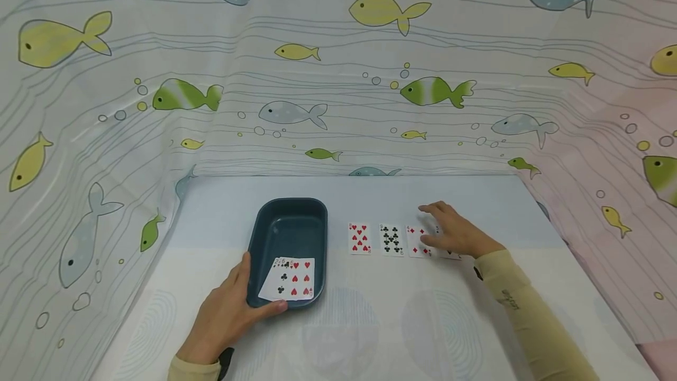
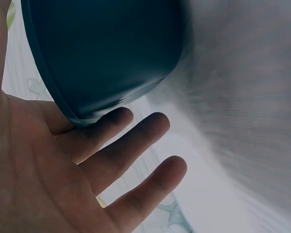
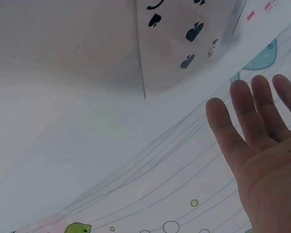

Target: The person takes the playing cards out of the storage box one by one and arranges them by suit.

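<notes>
1. A tabletop (image 1: 370, 275) screened on three sides forms a booth-like space; whether home, lab or office cannot be told.
2. Fish-print curtain (image 1: 338, 84) hangs across the upper frame and down both sides, tinted pink at right.
3. The pale tabletop's far edge meets the curtain at mid-frame.

Your left hand (image 1: 222, 310) has its thumb spread from extended fingers; your right hand (image 1: 455, 233) stretches forward, fingers apart, right forearm (image 1: 529, 316) slanting inward
</notes>
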A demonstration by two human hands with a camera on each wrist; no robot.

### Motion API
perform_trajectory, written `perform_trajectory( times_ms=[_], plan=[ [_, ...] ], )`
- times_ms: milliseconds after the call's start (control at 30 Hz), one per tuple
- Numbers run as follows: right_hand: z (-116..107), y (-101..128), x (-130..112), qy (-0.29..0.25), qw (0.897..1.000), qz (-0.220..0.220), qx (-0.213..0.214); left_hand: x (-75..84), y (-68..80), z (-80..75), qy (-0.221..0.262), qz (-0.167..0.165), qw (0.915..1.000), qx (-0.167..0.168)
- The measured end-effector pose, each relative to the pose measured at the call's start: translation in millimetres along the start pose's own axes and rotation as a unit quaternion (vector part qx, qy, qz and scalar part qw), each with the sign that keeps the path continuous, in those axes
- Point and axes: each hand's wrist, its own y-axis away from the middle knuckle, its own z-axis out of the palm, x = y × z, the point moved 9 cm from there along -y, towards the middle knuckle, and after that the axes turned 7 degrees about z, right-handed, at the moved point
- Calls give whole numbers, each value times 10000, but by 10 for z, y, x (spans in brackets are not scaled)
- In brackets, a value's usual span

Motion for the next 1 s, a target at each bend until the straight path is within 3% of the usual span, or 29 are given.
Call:
perform_trajectory(
  times_ms=[333,1000],
  plan=[
    [77,-41,-342,47,9986,-491,213,-13,-2,28,93,-29,10000,24],
    [239,-66,-1381,-3,9866,-1584,388,-13,-11,25,81,-90,9999,-64]
  ],
)
